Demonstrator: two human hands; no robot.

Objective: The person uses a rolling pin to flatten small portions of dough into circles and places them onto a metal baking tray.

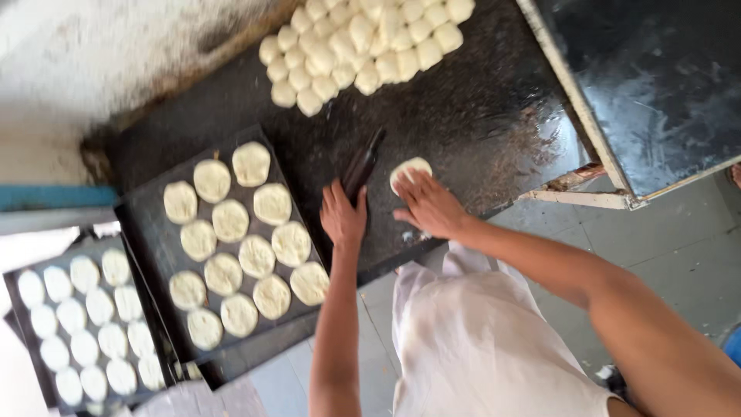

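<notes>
On the dark speckled surface [463, 116], which fills the middle of the head view, all the work is laid out. A dark glossy panel [656, 85] with a pale frame adjoins the surface at the upper right. Grey floor tiles [679, 239] show below it.

Two black trays sit at the left. The nearer tray [147, 232] rests partly on the surface and carries flattened dough discs [231, 220] in rough rows, most of them touching or just beside one another. The farther tray [19, 324] lies lower left, partly under the first, and holds smaller pale discs [85, 324] set slightly apart.

A heap of dough balls [363, 38] (unflattened, packed tightly together) lies at the top edge of the surface, well apart from the trays.

The person wears a white apron [471, 340], visible at the bottom centre.

The right hand [428, 205] is spread open, palm down, with the fingers pressing on a single dough piece [409, 168] that lies on the surface near its front edge. Nothing is gripped.

The left hand [342, 216] is closed around the lower end of a dark, narrow tool [363, 166]. The tool points away from the person and lies just beside the dough piece, to its left. Motion blur hides its exact shape.
</notes>
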